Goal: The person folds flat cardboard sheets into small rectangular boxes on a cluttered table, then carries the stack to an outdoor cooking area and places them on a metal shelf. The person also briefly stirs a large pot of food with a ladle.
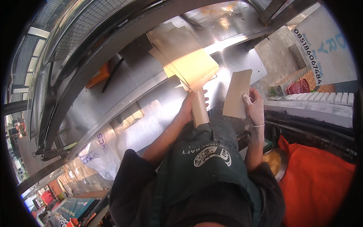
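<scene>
My left hand (pixel 185 109) is closed round a narrow piece of folded brown paper (pixel 200 109), its fingertips showing at the far side. My right hand (pixel 255 107), whitened as if by powder, pinches a flat rectangular piece of brown paper (pixel 237 94) by its right edge. The two pieces are apart, both in front of my dark green apron (pixel 189 166). Just beyond my left hand, a loose stack of brown paper sheets (pixel 185 56) lies across the metal counter's ledge, partly in bright sun.
The steel counter (pixel 151 123) has a plastic bag (pixel 100 151) at its left. Farther back lie an orange object (pixel 99 75) and a black stick (pixel 112 75). At right are a metal bowl (pixel 281 166) with yellowish contents, an orange cloth (pixel 317 181) and a red basket (pixel 298 87).
</scene>
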`<state>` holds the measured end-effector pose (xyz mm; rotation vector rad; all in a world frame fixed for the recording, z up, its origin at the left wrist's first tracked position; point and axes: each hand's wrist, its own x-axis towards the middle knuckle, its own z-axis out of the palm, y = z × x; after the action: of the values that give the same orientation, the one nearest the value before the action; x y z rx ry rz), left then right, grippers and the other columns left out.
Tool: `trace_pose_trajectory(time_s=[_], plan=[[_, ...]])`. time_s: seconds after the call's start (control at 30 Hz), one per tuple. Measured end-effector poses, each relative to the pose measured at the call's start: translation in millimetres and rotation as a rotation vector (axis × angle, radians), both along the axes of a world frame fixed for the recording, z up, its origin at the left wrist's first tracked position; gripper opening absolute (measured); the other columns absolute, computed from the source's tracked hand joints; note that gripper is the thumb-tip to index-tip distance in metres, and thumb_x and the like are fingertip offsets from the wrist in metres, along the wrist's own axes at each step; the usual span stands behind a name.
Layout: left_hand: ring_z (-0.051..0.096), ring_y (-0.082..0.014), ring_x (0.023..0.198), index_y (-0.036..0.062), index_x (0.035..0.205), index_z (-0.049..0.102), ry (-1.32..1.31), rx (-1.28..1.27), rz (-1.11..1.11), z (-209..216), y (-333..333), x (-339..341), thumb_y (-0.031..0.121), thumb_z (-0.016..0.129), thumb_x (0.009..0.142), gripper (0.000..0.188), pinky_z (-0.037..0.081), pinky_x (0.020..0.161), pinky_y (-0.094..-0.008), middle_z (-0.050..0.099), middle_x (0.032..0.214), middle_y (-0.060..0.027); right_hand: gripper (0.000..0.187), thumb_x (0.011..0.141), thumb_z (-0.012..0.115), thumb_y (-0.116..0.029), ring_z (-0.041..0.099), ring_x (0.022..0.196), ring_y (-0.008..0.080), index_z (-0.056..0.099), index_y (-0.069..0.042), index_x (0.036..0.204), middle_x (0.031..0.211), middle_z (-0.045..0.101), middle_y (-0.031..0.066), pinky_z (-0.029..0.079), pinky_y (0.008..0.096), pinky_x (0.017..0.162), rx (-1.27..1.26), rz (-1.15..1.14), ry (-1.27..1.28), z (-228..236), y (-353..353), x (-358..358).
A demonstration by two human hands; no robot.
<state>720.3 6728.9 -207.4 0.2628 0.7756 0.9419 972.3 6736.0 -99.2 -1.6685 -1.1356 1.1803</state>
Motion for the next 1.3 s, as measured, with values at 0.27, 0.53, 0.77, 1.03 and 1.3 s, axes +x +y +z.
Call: trace_pose_trajectory(time_s=[0.27,0.53,0.77,1.03,1.3], plan=[[0.06,-0.024,0.104,0.0073,0.141,0.035,0.077,0.007,-0.044,-6,-2,2,0.046,0.043,0.102,0.056,0.055,0.086,-0.0397,0.052,0.135,-0.0122,0.028,0.092,0.058,-0.002,0.062,0.091,0.0096,0.053,0.003,0.12,0.101,0.066,0.0078,0.05,0.0233,0.082,0.364,0.075,0.41,116,39,-19],[0.053,-0.0258,0.115,0.009,0.148,0.035,0.12,0.108,-0.091,11,-7,-7,0.078,0.012,0.09,0.092,0.047,0.096,-0.0397,0.048,0.143,-0.0095,0.029,0.089,0.065,-0.007,0.064,0.08,0.0104,0.058,-0.002,0.117,0.087,0.067,0.0014,0.051,0.0247,0.073,0.359,0.413,-0.064,97,105,-97],[0.053,-0.0233,0.111,0.0084,0.147,0.036,0.182,0.145,-0.032,7,-12,-11,0.079,0.014,0.09,0.093,0.047,0.091,-0.038,0.051,0.141,-0.0092,0.026,0.089,0.062,-0.005,0.061,0.081,0.0123,0.061,-0.006,0.115,0.092,0.062,0.0049,0.049,0.0282,0.074,0.601,0.019,-0.373,75,90,-79],[0.054,-0.0233,0.112,0.0064,0.145,0.037,0.19,0.137,-0.093,3,-4,-1,0.069,0.019,0.097,0.081,0.046,0.094,-0.0382,0.052,0.139,-0.0098,0.028,0.094,0.056,-0.008,0.057,0.084,0.0108,0.054,-0.006,0.122,0.092,0.06,0.0034,0.046,0.025,0.076,0.31,-0.136,0.055,-39,58,-34],[0.052,-0.0214,0.117,0.0078,0.14,0.044,0.182,0.085,-0.097,12,-4,17,0.063,0.023,0.1,0.072,0.045,0.096,-0.0366,0.053,0.135,-0.0085,0.028,0.096,0.056,-0.012,0.061,0.087,0.0148,0.051,-0.003,0.123,0.098,0.059,0.0069,0.052,0.0289,0.071,-0.014,0.35,0.069,-59,8,-67]])
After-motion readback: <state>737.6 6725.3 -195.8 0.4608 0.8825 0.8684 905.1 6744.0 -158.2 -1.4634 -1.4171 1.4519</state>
